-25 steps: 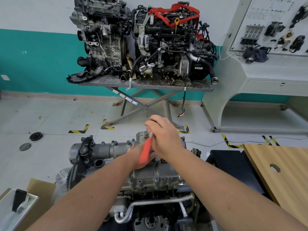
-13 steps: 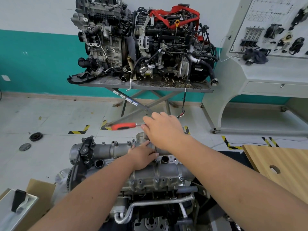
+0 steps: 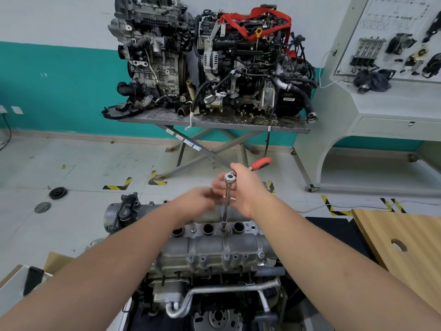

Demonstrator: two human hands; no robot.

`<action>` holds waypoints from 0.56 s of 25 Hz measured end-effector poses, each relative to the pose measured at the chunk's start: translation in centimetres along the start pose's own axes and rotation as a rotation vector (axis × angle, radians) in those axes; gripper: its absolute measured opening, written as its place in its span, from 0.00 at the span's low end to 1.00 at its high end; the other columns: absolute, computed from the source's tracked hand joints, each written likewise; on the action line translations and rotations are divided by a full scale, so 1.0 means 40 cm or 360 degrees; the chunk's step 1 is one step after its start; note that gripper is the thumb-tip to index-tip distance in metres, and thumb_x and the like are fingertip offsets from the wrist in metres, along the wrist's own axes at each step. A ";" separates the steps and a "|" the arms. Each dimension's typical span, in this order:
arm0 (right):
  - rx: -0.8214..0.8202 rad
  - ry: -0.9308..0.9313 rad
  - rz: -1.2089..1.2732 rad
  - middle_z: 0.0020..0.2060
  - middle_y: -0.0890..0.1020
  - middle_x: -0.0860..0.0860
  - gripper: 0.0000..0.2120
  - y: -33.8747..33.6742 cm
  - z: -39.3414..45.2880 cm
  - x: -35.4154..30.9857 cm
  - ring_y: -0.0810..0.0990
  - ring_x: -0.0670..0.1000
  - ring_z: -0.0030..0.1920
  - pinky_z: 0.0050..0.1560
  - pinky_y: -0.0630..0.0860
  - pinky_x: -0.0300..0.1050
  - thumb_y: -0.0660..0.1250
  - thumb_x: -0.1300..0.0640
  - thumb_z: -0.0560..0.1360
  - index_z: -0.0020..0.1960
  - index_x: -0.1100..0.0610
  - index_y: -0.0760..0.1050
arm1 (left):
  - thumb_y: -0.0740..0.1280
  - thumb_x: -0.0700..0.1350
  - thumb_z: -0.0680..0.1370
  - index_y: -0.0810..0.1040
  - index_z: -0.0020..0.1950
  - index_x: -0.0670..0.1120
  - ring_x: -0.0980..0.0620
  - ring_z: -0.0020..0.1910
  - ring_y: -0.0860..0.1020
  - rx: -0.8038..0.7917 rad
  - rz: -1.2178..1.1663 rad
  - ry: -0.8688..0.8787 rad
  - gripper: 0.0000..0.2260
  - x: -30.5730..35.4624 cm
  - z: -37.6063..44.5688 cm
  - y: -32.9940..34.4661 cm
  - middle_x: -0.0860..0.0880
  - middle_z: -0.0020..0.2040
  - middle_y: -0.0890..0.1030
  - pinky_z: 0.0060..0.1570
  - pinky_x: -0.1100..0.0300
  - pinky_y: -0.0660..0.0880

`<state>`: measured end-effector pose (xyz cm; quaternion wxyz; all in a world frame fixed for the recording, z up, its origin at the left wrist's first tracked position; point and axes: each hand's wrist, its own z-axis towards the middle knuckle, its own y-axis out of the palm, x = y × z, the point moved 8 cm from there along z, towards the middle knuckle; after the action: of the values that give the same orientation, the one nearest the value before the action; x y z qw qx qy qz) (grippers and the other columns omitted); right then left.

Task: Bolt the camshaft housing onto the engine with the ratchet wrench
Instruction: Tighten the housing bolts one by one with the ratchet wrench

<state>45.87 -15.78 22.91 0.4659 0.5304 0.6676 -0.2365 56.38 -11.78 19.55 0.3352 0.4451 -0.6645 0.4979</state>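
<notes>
The grey aluminium camshaft housing point(image 3: 214, 247) lies on top of the engine point(image 3: 214, 295) right below me, with several bolts along its front edge and open round bores on top. My right hand point(image 3: 248, 187) grips the ratchet wrench point(image 3: 229, 177) just behind its head. The wrench's red handle point(image 3: 261, 162) points away to the right. Its long extension point(image 3: 226, 204) stands upright on a bolt between two bores. My left hand point(image 3: 200, 199) is blurred and hovers just left of the extension with fingers stretched towards it.
Two engines stand on a scissor lift table point(image 3: 210, 121) at the back. A white training bench point(image 3: 372, 111) is at the right, a wooden board point(image 3: 401, 244) with a hole at near right. A cardboard box point(image 3: 55, 260) is at lower left. Two round discs point(image 3: 57, 193) lie on the floor.
The red handle swung from the near side, round past the left, to the far right. My left hand lifted off the housing and moved up towards the extension.
</notes>
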 end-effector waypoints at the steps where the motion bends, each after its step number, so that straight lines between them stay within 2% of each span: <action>1: 0.0084 -0.0113 0.0075 0.36 0.85 0.51 0.21 -0.013 0.007 0.000 0.82 0.52 0.40 0.37 0.77 0.44 0.57 0.43 0.82 0.42 0.55 0.81 | 0.61 0.32 0.75 0.80 0.57 0.50 0.48 0.55 0.80 0.0140 -0.0286 0.0032 0.17 0.027 -0.008 -0.037 0.55 0.51 0.85 0.53 0.59 0.76; 2: 0.0165 -0.0215 0.0106 0.38 0.85 0.49 0.24 -0.024 0.008 0.004 0.82 0.49 0.40 0.35 0.76 0.44 0.56 0.39 0.81 0.42 0.52 0.84 | 0.62 0.33 0.74 0.78 0.60 0.50 0.50 0.59 0.79 0.0238 -0.0463 0.0106 0.19 0.058 -0.017 -0.067 0.55 0.55 0.84 0.57 0.58 0.76; 4: 0.0320 -0.0339 -0.0046 0.43 0.85 0.47 0.27 -0.045 0.004 0.012 0.82 0.46 0.41 0.37 0.77 0.44 0.54 0.29 0.76 0.47 0.46 0.85 | 0.64 0.37 0.69 0.75 0.65 0.53 0.58 0.64 0.76 0.0226 -0.0483 0.0323 0.25 0.143 -0.031 -0.084 0.56 0.63 0.79 0.61 0.58 0.73; 6: 0.0361 -0.0459 -0.0361 0.42 0.84 0.45 0.30 -0.045 0.003 0.016 0.81 0.47 0.43 0.42 0.75 0.46 0.52 0.24 0.69 0.51 0.44 0.80 | 0.65 0.37 0.68 0.70 0.71 0.52 0.64 0.63 0.72 0.0137 0.0015 0.0480 0.31 0.222 -0.045 -0.055 0.55 0.68 0.74 0.59 0.69 0.71; 7: 0.0358 -0.0556 -0.0516 0.37 0.83 0.44 0.31 -0.041 0.004 0.012 0.81 0.49 0.41 0.40 0.74 0.46 0.50 0.24 0.68 0.49 0.44 0.79 | 0.64 0.35 0.70 0.68 0.74 0.51 0.63 0.64 0.71 0.0118 0.0368 0.0543 0.32 0.248 -0.047 -0.032 0.53 0.70 0.72 0.58 0.71 0.69; 9: 0.0335 -0.0729 -0.0779 0.30 0.79 0.46 0.27 -0.029 0.001 0.001 0.78 0.55 0.38 0.39 0.70 0.48 0.47 0.30 0.71 0.43 0.50 0.74 | 0.61 0.30 0.71 0.67 0.74 0.50 0.55 0.68 0.67 0.0086 0.0858 0.0664 0.32 0.262 -0.043 0.010 0.50 0.71 0.69 0.64 0.63 0.66; 10: 0.0309 -0.0823 -0.0938 0.33 0.79 0.47 0.22 -0.027 -0.002 0.005 0.76 0.55 0.40 0.41 0.70 0.48 0.47 0.36 0.73 0.44 0.49 0.73 | 0.60 0.29 0.71 0.69 0.72 0.50 0.51 0.68 0.65 0.0056 0.0949 0.0707 0.31 0.259 -0.043 0.024 0.51 0.70 0.68 0.65 0.59 0.65; 13: 0.0123 -0.1064 -0.1584 0.54 0.79 0.57 0.17 -0.028 0.003 0.053 0.73 0.51 0.50 0.53 0.72 0.49 0.54 0.51 0.79 0.62 0.58 0.73 | 0.61 0.30 0.71 0.71 0.61 0.52 0.51 0.61 0.62 0.0040 0.1067 0.0766 0.24 0.231 -0.042 0.038 0.58 0.60 0.64 0.57 0.61 0.65; 14: 0.0056 -0.0991 -0.1639 0.58 0.78 0.55 0.14 -0.039 0.015 0.079 0.71 0.49 0.52 0.57 0.72 0.48 0.55 0.54 0.82 0.64 0.55 0.72 | 0.64 0.31 0.71 0.70 0.56 0.54 0.51 0.59 0.62 0.0076 0.1064 0.0788 0.20 0.227 -0.042 0.038 0.58 0.57 0.63 0.54 0.60 0.67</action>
<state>44.63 -15.22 19.62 0.4563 0.0520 0.6668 -0.5869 51.53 -12.35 27.54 0.2942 0.0792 -0.6602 0.6865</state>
